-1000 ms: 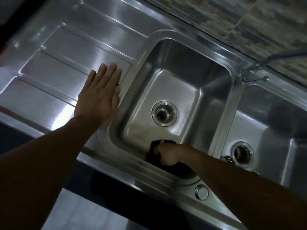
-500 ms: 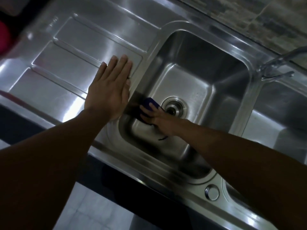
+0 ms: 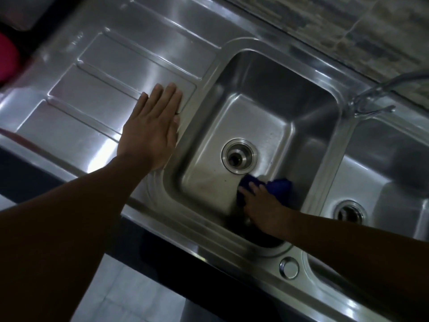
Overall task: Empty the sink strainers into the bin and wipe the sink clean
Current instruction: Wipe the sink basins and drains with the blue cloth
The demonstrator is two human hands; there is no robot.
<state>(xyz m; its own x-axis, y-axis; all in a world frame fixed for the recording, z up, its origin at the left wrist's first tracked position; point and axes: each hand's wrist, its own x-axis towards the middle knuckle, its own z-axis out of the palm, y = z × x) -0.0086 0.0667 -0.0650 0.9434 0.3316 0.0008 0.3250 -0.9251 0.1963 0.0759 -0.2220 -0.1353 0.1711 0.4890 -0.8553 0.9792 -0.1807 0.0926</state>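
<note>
Wiping step, in the left basin (image 3: 267,89) of the sink. My right grip (image 3: 262,205): fingers laid fairly straight over the blue cloth (image 3: 279,185), pressing it to the basin floor front-right, just beside the drain (image 3: 239,156). Thumb hidden, so it's pressing, not pinching, afaict. My left grip (image 3: 151,129): flat, fingers together, palm down on the drainboard (image 3: 97,96) right at the basin rim, bracing.

Drain looks open, no strainer basket visible. The right-basin drain (image 3: 350,213) is too dark to tell.

Risks:
- cloth edge sits next to an open hole, so a loose stroke could drag a corner in
- smooth steel + weight on left palm = slip
- low light, so residue in corners/walls is easy to miss
</note>
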